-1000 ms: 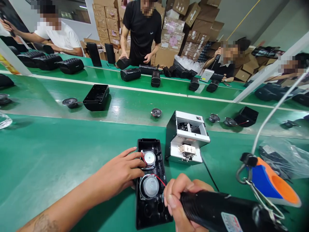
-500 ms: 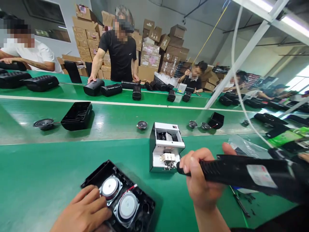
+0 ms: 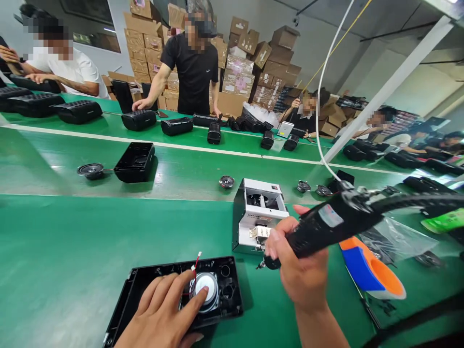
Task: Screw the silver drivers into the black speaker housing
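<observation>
My left hand (image 3: 161,314) lies flat on a black speaker housing (image 3: 136,292) at the near edge of the green bench, fingers spread over one round silver speaker driver (image 3: 207,286); a red and white wire sticks up beside it. My right hand (image 3: 299,263) grips a black electric screwdriver (image 3: 337,217), held level with its tip pointing left and down, just below the outlet of a white screw feeder box (image 3: 259,212). A white cable runs up from the screwdriver's rear.
A blue and orange tool holder (image 3: 369,270) and a plastic bag (image 3: 395,237) lie at the right. On the green belt (image 3: 181,169) behind sit an open black housing (image 3: 135,162) and loose drivers. Other people work at the far bench before stacked cartons.
The speaker housing has turned to lie crosswise under my left hand, which now covers one driver. The screwdriver tip has dropped from the feeder outlet, and my view shifted slightly.
</observation>
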### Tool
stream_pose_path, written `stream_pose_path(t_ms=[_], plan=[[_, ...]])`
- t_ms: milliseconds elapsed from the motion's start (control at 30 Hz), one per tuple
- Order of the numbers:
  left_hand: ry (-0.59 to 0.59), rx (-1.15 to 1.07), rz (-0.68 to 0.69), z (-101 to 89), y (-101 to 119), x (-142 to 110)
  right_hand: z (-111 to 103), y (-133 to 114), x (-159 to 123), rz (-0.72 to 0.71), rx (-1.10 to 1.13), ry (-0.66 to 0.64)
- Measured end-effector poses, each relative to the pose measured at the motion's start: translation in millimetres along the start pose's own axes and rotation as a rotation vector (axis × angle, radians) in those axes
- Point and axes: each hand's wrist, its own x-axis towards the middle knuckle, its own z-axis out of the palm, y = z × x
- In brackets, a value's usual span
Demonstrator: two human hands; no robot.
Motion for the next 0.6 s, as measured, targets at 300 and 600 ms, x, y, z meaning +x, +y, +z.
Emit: stream_pose_path(t_ms=[300,600], plan=[[-0.019,-0.09,-0.125,-8.3,18.4,11.4,18.8,-34.2,-57.7,-0.013,0.307,-0.096],[-0.044,-0.136,-0.152,-11.3,20.7,13.3,28.7,1.3,-84.7,-0.003,0.221,-0.158]])
